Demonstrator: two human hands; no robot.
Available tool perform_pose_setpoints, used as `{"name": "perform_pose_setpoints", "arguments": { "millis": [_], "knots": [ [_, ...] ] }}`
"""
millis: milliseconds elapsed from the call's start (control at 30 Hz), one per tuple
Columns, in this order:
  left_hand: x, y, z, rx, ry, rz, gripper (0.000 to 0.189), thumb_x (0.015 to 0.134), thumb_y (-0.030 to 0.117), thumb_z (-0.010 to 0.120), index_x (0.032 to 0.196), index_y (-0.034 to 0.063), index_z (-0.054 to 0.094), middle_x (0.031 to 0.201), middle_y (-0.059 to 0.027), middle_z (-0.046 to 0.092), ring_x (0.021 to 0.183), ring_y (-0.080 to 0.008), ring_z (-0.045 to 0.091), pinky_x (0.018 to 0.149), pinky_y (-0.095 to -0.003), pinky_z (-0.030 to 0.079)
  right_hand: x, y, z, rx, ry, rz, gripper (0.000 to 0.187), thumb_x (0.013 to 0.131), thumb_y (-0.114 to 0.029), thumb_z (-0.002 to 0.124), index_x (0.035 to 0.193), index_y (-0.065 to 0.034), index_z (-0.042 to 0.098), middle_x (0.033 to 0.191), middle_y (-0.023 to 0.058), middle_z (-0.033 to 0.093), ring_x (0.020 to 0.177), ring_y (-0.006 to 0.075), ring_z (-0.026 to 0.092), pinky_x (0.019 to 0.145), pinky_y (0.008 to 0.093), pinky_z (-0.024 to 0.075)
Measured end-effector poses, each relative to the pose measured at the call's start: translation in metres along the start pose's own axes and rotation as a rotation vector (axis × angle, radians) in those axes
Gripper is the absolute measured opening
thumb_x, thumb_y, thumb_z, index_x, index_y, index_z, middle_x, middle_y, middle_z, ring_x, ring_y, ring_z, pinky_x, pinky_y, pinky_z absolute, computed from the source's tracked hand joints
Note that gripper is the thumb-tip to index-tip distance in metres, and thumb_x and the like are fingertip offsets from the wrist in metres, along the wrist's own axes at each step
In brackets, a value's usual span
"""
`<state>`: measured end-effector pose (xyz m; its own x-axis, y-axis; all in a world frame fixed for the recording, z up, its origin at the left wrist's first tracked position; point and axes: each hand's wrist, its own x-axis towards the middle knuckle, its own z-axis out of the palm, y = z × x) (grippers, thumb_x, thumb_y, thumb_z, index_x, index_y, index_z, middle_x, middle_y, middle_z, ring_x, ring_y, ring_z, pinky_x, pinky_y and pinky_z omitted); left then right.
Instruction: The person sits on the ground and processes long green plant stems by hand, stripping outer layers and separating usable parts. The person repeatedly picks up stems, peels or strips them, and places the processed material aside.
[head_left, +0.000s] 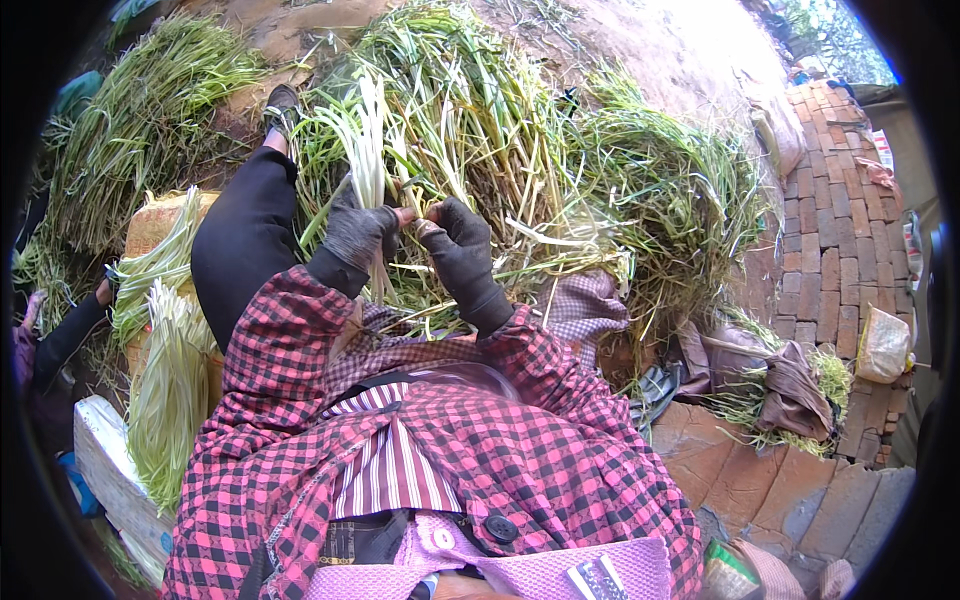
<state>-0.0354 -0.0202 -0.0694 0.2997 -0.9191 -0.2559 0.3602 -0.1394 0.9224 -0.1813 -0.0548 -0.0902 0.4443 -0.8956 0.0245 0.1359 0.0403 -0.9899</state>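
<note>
My left hand (358, 229), in a dark glove with bare fingertips, holds a bunch of pale green-white plant stalks (367, 165) upright, their tips pointing away from me. Close to its right, my right hand (456, 236), gloved alike, pinches a thin yellowish stalk (417, 202). The fingertips of both hands nearly meet over that stalk. Beyond and beneath them lies a large heap of long green leafy stalks (480, 127), some dry and brown. Over my lap is a checked cloth (585, 304) with loose stalks at its edge.
Pale trimmed stalks (172, 390) lie in bundles at my left beside a white foam box (112, 442). More green heaps stand at the left (142, 127) and right (660, 180). Another person's arm (71, 337) shows at far left. Brick paving (832, 225) runs along the right.
</note>
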Motion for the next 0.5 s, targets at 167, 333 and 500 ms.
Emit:
{"name": "perform_pose_setpoints", "arguments": {
  "millis": [167, 333, 500],
  "knots": [
    [0.003, -0.01, 0.003, -0.027, -0.07, 0.038, 0.046, 0.066, -0.008, 0.064, 0.109, 0.0021, 0.051, 0.082, -0.0046, 0.06, 0.065, -0.0135, 0.059, 0.057, -0.0241, 0.05, 0.0, 0.013, 0.0, 0.003, 0.085, -0.075, 0.009, 0.081, -0.005, 0.06, 0.08, -0.0043, 0.051, 0.07, -0.0028, 0.05, 0.064, 0.0044, 0.044, 0.057, 0.02, 0.0391],
    [0.008, -0.019, 0.003, -0.062, -0.142, -0.016, 0.052, 0.063, -0.007, 0.066, 0.111, 0.0017, 0.049, 0.086, -0.0067, 0.058, 0.069, -0.0153, 0.058, 0.058, -0.025, 0.049, -0.001, 0.022, 0.0, 0.218, 0.113, -0.018, 0.006, 0.083, -0.007, 0.059, 0.081, -0.0047, 0.054, 0.072, -0.0024, 0.053, 0.064, 0.0046, 0.046, 0.056, 0.0202, 0.04],
    [-0.001, -0.035, 0.011, 0.319, -0.191, -0.03, 0.057, 0.061, -0.004, 0.064, 0.114, 0.0042, 0.046, 0.074, -0.0053, 0.055, 0.044, -0.0119, 0.048, 0.036, -0.0233, 0.039, 0.012, 0.002, -0.015, 0.261, 0.196, 0.153, 0.004, 0.085, -0.01, 0.056, 0.087, -0.0061, 0.057, 0.065, -0.0028, 0.053, 0.047, 0.0026, 0.044, 0.041, 0.0163, 0.0327]
  ]
}}
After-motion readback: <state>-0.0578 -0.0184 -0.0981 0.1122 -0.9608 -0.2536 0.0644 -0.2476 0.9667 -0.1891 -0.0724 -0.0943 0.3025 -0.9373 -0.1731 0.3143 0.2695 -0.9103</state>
